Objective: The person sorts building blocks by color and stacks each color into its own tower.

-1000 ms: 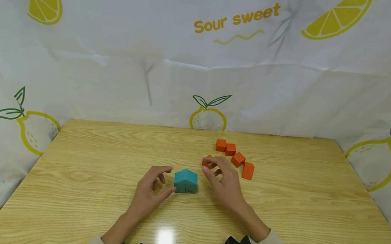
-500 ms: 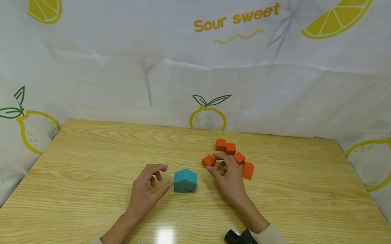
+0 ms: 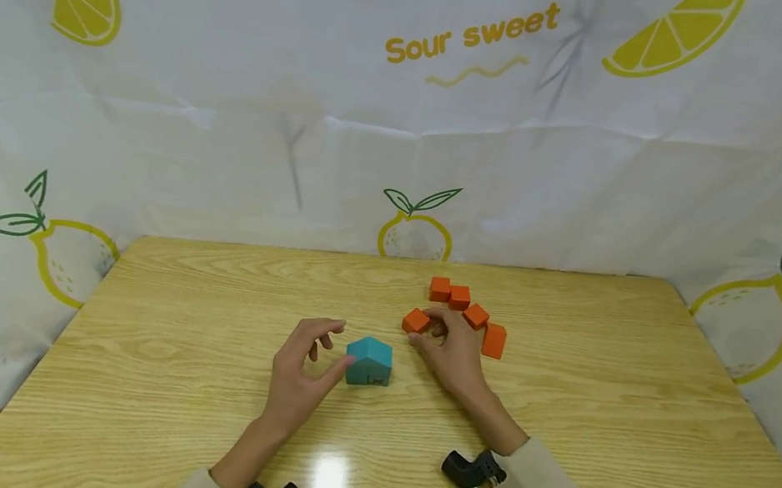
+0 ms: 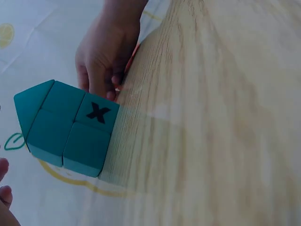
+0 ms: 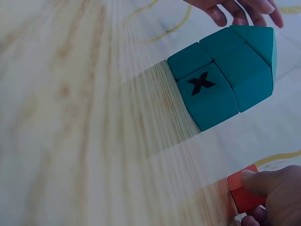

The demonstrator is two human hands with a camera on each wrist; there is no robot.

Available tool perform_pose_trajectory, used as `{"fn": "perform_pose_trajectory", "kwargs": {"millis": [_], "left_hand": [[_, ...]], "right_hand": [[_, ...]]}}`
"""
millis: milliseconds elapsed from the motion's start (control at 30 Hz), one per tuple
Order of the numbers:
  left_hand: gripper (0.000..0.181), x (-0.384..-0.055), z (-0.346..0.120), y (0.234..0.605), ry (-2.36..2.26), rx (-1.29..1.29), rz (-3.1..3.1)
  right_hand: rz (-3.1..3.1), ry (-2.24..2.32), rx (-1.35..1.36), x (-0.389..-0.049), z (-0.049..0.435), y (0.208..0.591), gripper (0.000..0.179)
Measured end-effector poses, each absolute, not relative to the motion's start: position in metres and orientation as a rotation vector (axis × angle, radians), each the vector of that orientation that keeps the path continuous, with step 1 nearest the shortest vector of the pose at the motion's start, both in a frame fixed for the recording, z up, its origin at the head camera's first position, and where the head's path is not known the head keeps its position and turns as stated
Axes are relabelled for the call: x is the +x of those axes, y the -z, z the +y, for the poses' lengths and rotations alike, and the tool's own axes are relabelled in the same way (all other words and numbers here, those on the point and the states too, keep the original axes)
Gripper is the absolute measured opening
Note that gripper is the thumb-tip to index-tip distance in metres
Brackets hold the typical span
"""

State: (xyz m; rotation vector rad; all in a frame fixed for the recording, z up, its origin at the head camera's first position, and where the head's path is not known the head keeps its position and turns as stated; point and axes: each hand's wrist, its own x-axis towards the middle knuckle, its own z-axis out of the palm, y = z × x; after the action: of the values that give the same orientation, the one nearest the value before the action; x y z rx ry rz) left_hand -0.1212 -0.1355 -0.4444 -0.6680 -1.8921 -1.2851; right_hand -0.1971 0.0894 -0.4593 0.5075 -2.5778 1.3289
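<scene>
A teal block house [image 3: 369, 361], made of several joined pieces with a peaked top and a black X on one face, stands on the table. My left hand [image 3: 300, 369] is at its left side with fingers spread and curved, the thumb tip overlapping the house's edge in the head view; in the left wrist view the fingertips show apart from it. Behind and right of the house, my right hand [image 3: 454, 355] pinches an orange block [image 3: 416, 320], thumb on the near face in the right wrist view and forefinger at the far side.
Several more orange blocks lie in a curved row beyond and right of the right hand, among them a cube [image 3: 440, 289] and a longer peaked block [image 3: 494, 340]. The wooden table [image 3: 186, 399] meets a white lemon-print cloth [image 3: 260, 157] at the back and sides.
My right hand has shifted from over the orange block to its right side, uncovering more of it. My left hand drew back slightly, then came forward to the house again.
</scene>
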Motion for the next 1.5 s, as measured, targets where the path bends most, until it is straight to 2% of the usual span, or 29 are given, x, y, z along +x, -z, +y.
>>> {"fn": "perform_pose_trajectory", "kwargs": {"millis": [133, 400, 700, 1067, 1500], "left_hand": [[0.039, -0.124, -0.128, 0.444, 1.233, -0.704, -1.881], [0.035, -0.120, -0.109, 0.429, 1.211, -0.761, -1.880], [0.045, -0.106, -0.065, 0.422, 1.357, -0.813, -1.916], [0.042, -0.099, -0.008, 0.440, 1.531, -0.564, -2.130], [0.048, -0.114, 0.011, 0.457, 1.577, -0.245, -2.332]], "right_hand": [[-2.590, -1.353, 0.492, -0.196, 0.093, 0.458, 0.041], [-2.551, -1.376, 0.594, -0.188, 0.109, 0.457, 0.038], [-2.501, -1.414, 0.651, -0.180, 0.126, 0.454, 0.039], [-2.512, -1.388, 0.661, -0.173, 0.145, 0.444, 0.039], [-2.487, -1.306, 0.724, -0.170, 0.161, 0.444, 0.042]]}}
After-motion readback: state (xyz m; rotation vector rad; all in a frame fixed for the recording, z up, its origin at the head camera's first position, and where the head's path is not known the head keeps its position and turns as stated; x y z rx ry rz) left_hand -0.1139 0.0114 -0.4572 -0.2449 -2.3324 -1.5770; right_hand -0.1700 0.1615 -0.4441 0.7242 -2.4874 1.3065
